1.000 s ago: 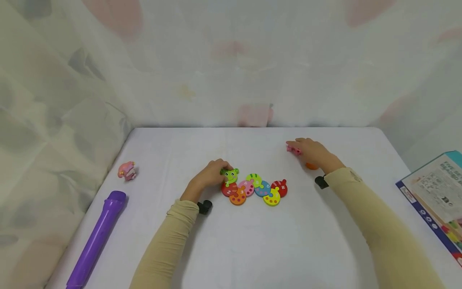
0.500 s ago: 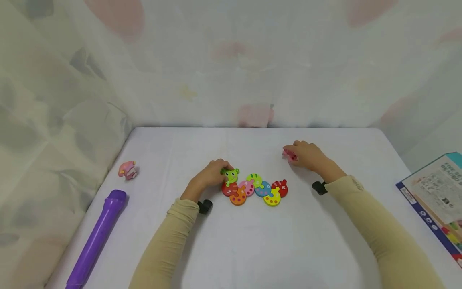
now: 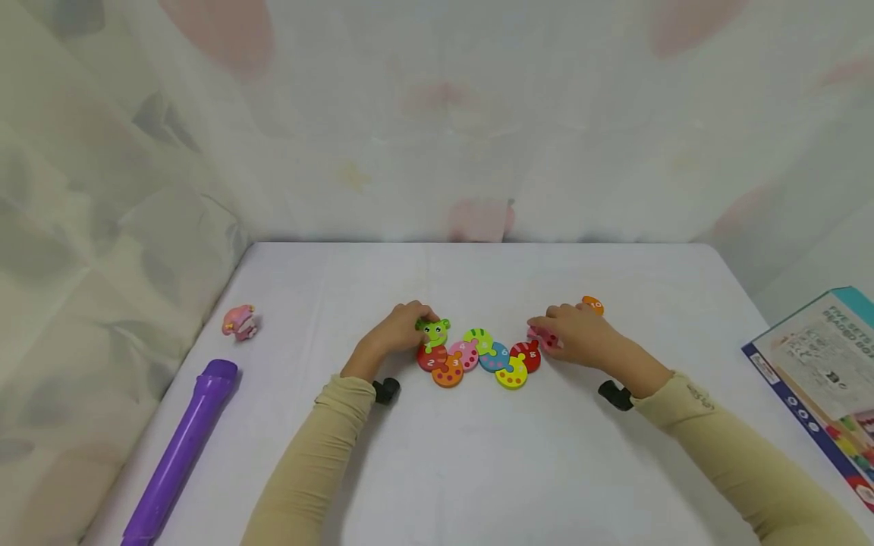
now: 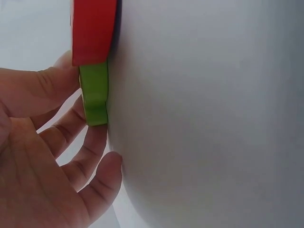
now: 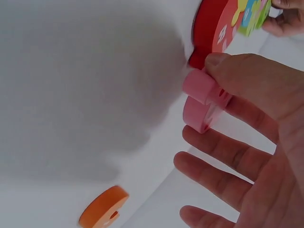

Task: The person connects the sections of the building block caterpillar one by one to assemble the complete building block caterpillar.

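Note:
A chain of joined, numbered caterpillar puzzle pieces lies mid-table. At its left end is the green smiling head piece [image 3: 435, 335], held between the thumb and fingers of my left hand [image 3: 394, 331]. The red piece [image 3: 432, 358] numbered 2 adjoins the head. At the chain's right end sits another red piece [image 3: 529, 355] with a small knob. My right hand [image 3: 582, 334] pinches a pink puzzle piece [image 5: 199, 114] right beside that knob; whether they interlock is unclear. Beyond the right hand lies a loose orange piece [image 3: 594, 305] marked 10, partly hidden in the head view.
A purple tube-like object [image 3: 180, 455] lies along the table's left side. Behind it sits a small pink figurine [image 3: 240, 323]. A printed toy box [image 3: 819, 379] stands at the right edge. Patterned cloth hangs behind and left of the white table [image 3: 478, 470].
My right hand has carried the pink piece toward me and slightly left, down to the chain's right end. The orange piece has come back into view behind it. My left hand stays put.

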A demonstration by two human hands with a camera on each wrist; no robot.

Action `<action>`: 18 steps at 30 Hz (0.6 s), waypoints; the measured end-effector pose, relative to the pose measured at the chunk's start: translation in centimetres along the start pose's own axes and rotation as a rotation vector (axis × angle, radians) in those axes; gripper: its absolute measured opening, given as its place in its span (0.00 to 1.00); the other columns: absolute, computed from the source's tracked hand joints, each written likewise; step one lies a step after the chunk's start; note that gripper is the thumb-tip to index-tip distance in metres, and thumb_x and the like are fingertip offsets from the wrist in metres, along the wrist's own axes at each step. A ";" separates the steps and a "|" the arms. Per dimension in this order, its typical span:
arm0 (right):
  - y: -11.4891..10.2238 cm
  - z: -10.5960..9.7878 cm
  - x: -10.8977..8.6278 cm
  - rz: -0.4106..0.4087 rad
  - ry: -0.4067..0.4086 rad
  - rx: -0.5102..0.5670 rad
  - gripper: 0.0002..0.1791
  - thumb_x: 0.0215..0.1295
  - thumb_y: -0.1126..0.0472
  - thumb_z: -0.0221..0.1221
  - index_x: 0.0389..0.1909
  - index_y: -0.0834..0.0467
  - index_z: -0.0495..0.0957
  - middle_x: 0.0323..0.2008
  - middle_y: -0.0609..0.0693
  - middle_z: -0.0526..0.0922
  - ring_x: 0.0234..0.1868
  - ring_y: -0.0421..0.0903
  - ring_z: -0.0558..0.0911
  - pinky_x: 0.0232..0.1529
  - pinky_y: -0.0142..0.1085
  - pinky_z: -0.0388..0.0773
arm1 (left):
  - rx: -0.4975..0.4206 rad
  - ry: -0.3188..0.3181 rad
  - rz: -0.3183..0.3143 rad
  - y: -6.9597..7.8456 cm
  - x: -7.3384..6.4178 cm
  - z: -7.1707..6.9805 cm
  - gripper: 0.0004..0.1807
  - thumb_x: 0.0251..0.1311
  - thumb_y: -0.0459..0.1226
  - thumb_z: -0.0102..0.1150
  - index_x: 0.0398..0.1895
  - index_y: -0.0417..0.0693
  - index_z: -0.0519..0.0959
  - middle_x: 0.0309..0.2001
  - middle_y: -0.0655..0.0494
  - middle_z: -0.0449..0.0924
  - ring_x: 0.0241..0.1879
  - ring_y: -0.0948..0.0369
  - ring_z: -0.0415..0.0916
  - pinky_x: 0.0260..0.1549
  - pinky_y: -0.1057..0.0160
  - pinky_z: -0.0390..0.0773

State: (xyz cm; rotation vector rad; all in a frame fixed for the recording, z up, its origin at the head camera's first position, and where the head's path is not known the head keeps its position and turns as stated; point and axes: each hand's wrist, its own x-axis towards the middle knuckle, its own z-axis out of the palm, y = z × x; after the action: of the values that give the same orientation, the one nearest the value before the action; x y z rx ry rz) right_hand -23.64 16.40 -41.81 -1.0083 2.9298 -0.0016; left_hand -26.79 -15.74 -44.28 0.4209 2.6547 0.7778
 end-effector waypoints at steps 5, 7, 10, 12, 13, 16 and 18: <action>-0.6 0.2 0.2 -0.002 -0.038 -0.032 0.25 0.52 0.51 0.65 0.53 0.50 0.76 0.37 0.50 0.78 0.37 0.48 0.75 0.40 0.45 0.72 | 0.004 0.001 0.006 -0.2 0.1 0.1 0.18 0.54 0.31 0.59 0.50 0.48 0.77 0.50 0.53 0.72 0.52 0.54 0.63 0.55 0.54 0.66; -0.8 0.3 0.3 0.002 -0.048 -0.038 0.25 0.52 0.51 0.65 0.53 0.50 0.76 0.37 0.50 0.78 0.38 0.48 0.75 0.41 0.46 0.72 | 0.006 0.002 0.005 -0.2 0.1 0.2 0.18 0.54 0.31 0.59 0.50 0.48 0.77 0.50 0.53 0.72 0.51 0.54 0.63 0.54 0.55 0.66; -1.0 0.2 0.3 0.008 -0.065 -0.036 0.26 0.51 0.52 0.65 0.53 0.51 0.76 0.36 0.50 0.78 0.36 0.48 0.74 0.40 0.45 0.72 | 0.007 0.003 0.006 -0.2 0.1 0.2 0.18 0.54 0.30 0.59 0.50 0.47 0.77 0.50 0.52 0.72 0.51 0.54 0.63 0.54 0.55 0.66; -1.2 0.1 0.3 0.008 -0.079 -0.031 0.26 0.51 0.52 0.66 0.54 0.51 0.76 0.36 0.50 0.78 0.36 0.48 0.74 0.39 0.45 0.72 | 0.007 0.004 0.008 -0.2 0.1 0.2 0.18 0.54 0.30 0.58 0.50 0.46 0.77 0.50 0.52 0.72 0.51 0.54 0.64 0.54 0.55 0.66; -1.1 0.0 0.3 0.008 -0.088 -0.029 0.26 0.52 0.52 0.65 0.54 0.51 0.76 0.36 0.50 0.78 0.36 0.48 0.74 0.39 0.45 0.72 | 0.007 0.005 0.010 -0.1 0.1 0.2 0.18 0.54 0.29 0.58 0.50 0.46 0.77 0.50 0.51 0.72 0.52 0.54 0.64 0.55 0.54 0.65; -0.9 -0.2 0.1 0.025 -0.108 0.014 0.28 0.51 0.51 0.66 0.55 0.52 0.75 0.39 0.51 0.79 0.38 0.49 0.75 0.40 0.45 0.74 | 0.009 0.007 0.014 -0.1 0.1 0.1 0.18 0.54 0.29 0.58 0.50 0.46 0.77 0.50 0.51 0.72 0.52 0.54 0.64 0.56 0.54 0.64; -0.4 -0.4 0.0 0.052 -0.107 0.055 0.30 0.52 0.49 0.65 0.56 0.53 0.74 0.42 0.53 0.79 0.41 0.50 0.76 0.42 0.45 0.75 | 0.011 0.007 0.013 -0.1 0.0 0.0 0.18 0.54 0.29 0.58 0.50 0.46 0.77 0.51 0.51 0.72 0.53 0.54 0.64 0.56 0.54 0.64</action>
State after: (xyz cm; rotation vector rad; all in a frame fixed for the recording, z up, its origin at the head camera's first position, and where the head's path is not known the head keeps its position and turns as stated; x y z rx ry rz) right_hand -23.36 16.06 -41.43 -0.8959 2.8411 -0.0257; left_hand -26.81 -15.76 -44.35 0.4398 2.6665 0.7700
